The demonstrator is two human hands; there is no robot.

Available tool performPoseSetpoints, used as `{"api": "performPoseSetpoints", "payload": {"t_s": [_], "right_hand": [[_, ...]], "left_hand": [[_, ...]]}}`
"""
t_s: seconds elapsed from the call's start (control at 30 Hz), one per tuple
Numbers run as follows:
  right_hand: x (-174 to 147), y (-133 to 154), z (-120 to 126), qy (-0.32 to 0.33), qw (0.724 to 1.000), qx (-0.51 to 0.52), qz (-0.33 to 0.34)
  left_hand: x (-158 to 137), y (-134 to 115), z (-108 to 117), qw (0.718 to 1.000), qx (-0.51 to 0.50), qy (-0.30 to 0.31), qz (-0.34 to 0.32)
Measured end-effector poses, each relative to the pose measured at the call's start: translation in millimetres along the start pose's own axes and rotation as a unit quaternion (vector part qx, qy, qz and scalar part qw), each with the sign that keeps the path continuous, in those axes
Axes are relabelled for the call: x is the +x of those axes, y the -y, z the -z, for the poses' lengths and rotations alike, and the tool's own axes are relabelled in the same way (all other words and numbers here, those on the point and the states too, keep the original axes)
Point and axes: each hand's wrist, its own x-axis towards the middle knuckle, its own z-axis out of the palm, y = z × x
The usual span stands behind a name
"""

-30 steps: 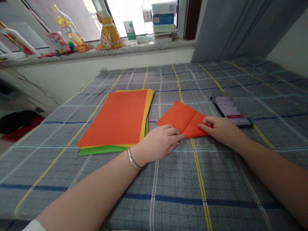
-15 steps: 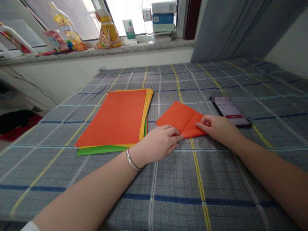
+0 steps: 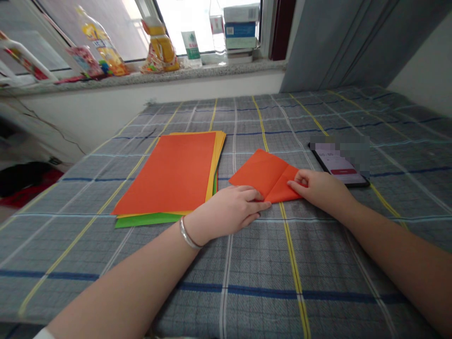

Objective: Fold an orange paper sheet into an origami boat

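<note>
Little has shifted since the earlier frames: both hands are kept on the folded paper [image 3: 266, 175], with the left fingertips slid slightly nearer its lower corner.

Surface and room, left to right. A plaid cloth [image 3: 247, 263], grey with yellow, blue and white lines, is spread over the flat surface. Dark and red items [image 3: 24, 181] are seen on the floor at far left, too blurred to identify. A white wall is seen beyond the cloth, topped by a stone sill [image 3: 148, 76] under a window. A grey curtain [image 3: 353, 42] is hung at upper right.

Containers. On the sill are stood a yellow bottle [image 3: 100, 44], an orange-capped bottle [image 3: 158, 44], a small green-and-white tube [image 3: 192, 47], a clear bottle [image 3: 217, 30] and stacked boxes [image 3: 242, 28]; their contents cannot be told.

Paper stack [image 3: 173, 176]: laid left of centre, orange sheet on top, yellow and green edges shown beneath.

Left hand [image 3: 226, 209]: laid flat, fingers together, tips pressed on the folded paper's near-left edge; a bracelet [image 3: 187, 234] is worn at the wrist.

Folded paper: lain on the cloth just right of the stack, creased.

Right hand [image 3: 319, 188]: curled, fingertips pressed on the paper's right corner.

Phone [image 3: 339, 167]: laid just beyond the right hand, screen lit.
</note>
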Motion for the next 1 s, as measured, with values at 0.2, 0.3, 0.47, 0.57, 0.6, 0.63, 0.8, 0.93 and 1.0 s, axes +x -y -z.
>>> {"api": "performPoseSetpoints", "payload": {"t_s": [0.2, 0.3, 0.47, 0.57, 0.6, 0.63, 0.8, 0.93, 1.0], "right_hand": [[0, -1, -1, -0.008, 1.000, -0.002, -0.001], [0, -1, -1, -0.003, 1.000, -0.002, -0.007], [0, -1, 0, 0.004, 1.000, -0.006, -0.013], [0, -1, -1, 0.004, 1.000, -0.005, -0.012], [0, -1, -1, 0.003, 1.000, -0.005, -0.012], [0, -1, -1, 0.000, 1.000, -0.005, -0.011], [-1, -3, -2, -0.017, 1.000, -0.001, 0.003], [0, -2, -3, -0.011, 1.000, -0.007, -0.004], [0, -1, -3, -0.007, 1.000, -0.009, -0.008]], "left_hand": [[-7, 1, 6, 0.999, -0.039, 0.004, 0.005], [-6, 6, 9, 0.995, -0.094, -0.002, 0.017], [-2, 13, 9, 0.988, -0.142, -0.025, 0.048], [-2, 11, 7, 0.990, -0.117, -0.028, 0.068], [-2, 10, 7, 0.991, -0.109, -0.029, 0.072], [-2, 9, 7, 0.992, -0.104, -0.030, 0.068], [-2, 11, 5, 0.995, -0.097, -0.033, 0.007], [-3, 12, 3, 0.996, -0.087, -0.026, 0.017], [-3, 11, 4, 0.996, -0.082, -0.029, 0.022]]}}
